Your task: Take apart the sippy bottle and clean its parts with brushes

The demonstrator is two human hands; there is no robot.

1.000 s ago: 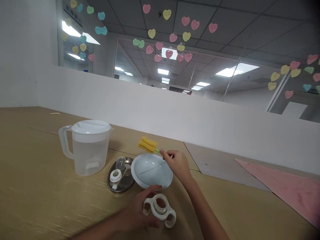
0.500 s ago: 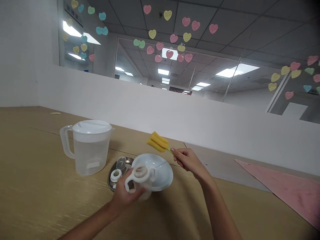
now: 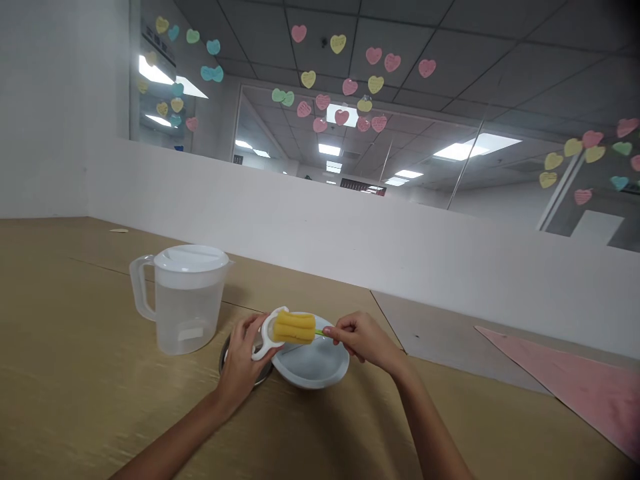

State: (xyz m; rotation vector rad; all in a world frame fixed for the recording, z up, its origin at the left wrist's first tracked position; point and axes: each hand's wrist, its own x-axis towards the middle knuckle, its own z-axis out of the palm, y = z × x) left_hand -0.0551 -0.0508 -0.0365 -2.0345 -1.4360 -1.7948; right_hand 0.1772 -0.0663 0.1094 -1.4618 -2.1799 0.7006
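My left hand is closed round a baby bottle with a white two-handled collar, its mouth tilted to the right. In my right hand is the thin green handle of a sponge bottle brush. The yellow sponge head is at the bottle's mouth; how far its tip is inside I cannot tell. Beneath the brush stands a white bowl. A metal tray lies below my left hand, which hides most of it and whatever is on it.
A clear plastic pitcher with a white lid stands to the left. At the right lies a pink sheet on the brown-covered table. Behind the table runs a low white wall with glass above it, dotted with heart-shaped notes.
My left hand has tipped the bottle from near upright towards the right. My right hand has lowered the brush and brought its sponge head to the bottle's mouth. The view has shifted slightly.
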